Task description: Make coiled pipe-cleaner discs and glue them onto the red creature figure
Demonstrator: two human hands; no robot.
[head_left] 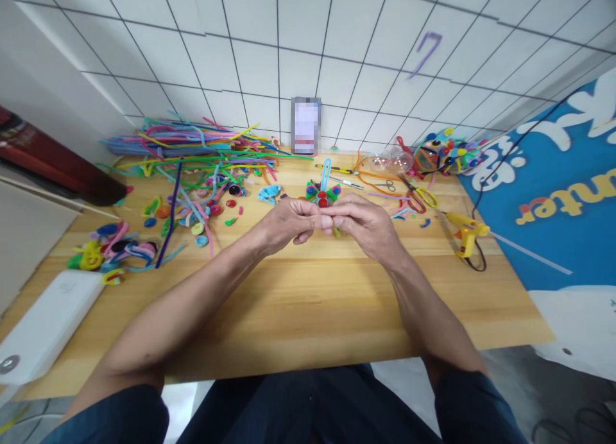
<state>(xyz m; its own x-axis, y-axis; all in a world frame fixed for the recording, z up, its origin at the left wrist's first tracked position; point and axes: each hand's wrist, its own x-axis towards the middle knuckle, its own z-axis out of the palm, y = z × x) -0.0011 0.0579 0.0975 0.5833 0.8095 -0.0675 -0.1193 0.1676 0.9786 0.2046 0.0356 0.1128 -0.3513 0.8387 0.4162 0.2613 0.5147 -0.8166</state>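
Both hands meet over the middle of the wooden table, fingertips pinched together. My left hand point(293, 224) and my right hand point(363, 224) are closed round a small craft piece point(323, 199) of green, red and blue, with round parts at its sides and a light blue loop point(326, 170) sticking up from it. A bit of yellow-green shows below the fingers. The rest of the piece is hidden behind the fingers.
Pipe cleaners point(178, 139) and loose craft bits lie left and back. A phone point(306, 126) leans on the tiled wall. Scissors point(423, 197), a yellow glue gun point(466, 232) and colourful finished pieces point(447, 154) are right. A white box point(52, 322) sits front left.
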